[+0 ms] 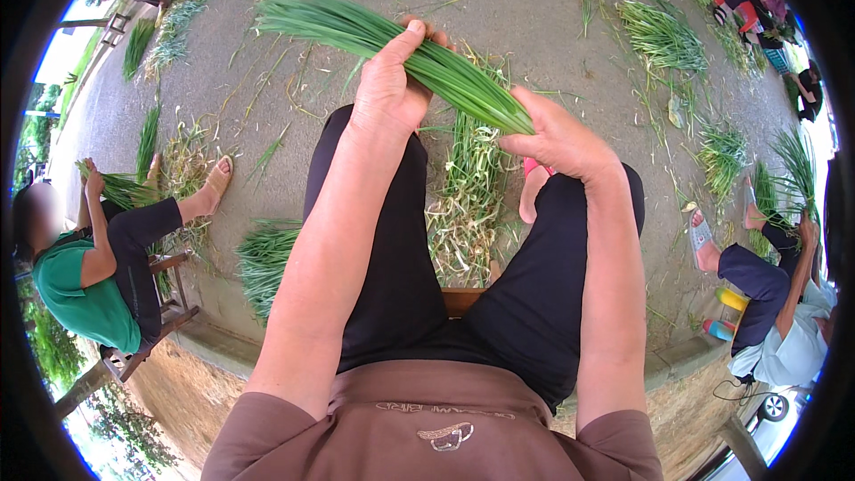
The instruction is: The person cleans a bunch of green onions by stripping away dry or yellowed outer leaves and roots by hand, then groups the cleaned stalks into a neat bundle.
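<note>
A thick bundle of green chives (463,85) lies slantwise above my knees, its leafy tips to the far left and its pale cut ends to the near right. My left hand (390,93) is closed round the middle of it, thumb on top. Around the stem end wraps my right hand (565,135), its thumb along the upper side and its other fingers partly hidden beneath. On the ground between my legs is a heap of loose trimmings and yellowed leaves (468,214). Beside my left leg rests another pile of chives (267,258).
To the left, a person in a green top (89,276) sits on a wooden stool (174,294) holding chives. Another person (788,303) sits at the right with a bunch. More chive piles (659,36) and scattered leaves cover parts of the paved ground (499,0).
</note>
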A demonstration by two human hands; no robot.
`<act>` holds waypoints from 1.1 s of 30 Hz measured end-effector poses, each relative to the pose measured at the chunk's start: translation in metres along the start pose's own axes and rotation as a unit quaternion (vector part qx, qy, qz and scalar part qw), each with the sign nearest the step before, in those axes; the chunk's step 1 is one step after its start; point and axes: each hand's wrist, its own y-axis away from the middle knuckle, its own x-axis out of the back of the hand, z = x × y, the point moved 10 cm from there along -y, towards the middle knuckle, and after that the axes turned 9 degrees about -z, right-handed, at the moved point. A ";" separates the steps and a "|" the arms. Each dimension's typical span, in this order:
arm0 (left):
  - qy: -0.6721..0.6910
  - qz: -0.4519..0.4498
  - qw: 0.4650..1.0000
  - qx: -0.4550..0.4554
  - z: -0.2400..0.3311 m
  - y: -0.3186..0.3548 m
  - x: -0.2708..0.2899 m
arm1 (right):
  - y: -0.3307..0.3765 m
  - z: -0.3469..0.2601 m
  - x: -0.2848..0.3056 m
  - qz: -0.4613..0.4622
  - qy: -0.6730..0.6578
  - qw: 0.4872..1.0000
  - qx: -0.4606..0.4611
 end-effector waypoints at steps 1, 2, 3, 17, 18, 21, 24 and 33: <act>0.007 0.005 1.000 -0.003 0.002 0.000 0.003 | 0.004 0.002 0.003 0.004 0.022 1.000 0.007; 0.001 0.005 1.000 -0.010 0.006 0.000 0.004 | 0.009 0.004 0.006 0.009 0.043 0.999 0.016; -0.005 0.006 1.000 -0.017 0.010 0.000 0.006 | 0.014 0.009 0.009 0.010 0.048 0.999 0.007; -0.042 -0.023 0.997 -0.066 0.045 0.000 0.022 | 0.071 0.050 0.032 0.050 0.056 0.995 -0.064; -0.045 -0.032 0.996 -0.065 0.045 0.000 0.021 | 0.073 0.054 0.033 0.051 0.054 0.995 -0.072; -0.045 -0.030 0.996 -0.075 0.052 -0.001 0.025 | 0.080 0.067 0.039 0.061 0.056 0.993 -0.090; -0.042 0.017 0.994 -0.099 0.062 0.001 0.033 | 0.091 0.076 0.046 0.080 0.072 0.989 -0.104; -0.071 0.037 0.992 -0.093 0.065 0.001 0.037 | 0.101 0.087 0.056 0.101 0.084 0.985 -0.115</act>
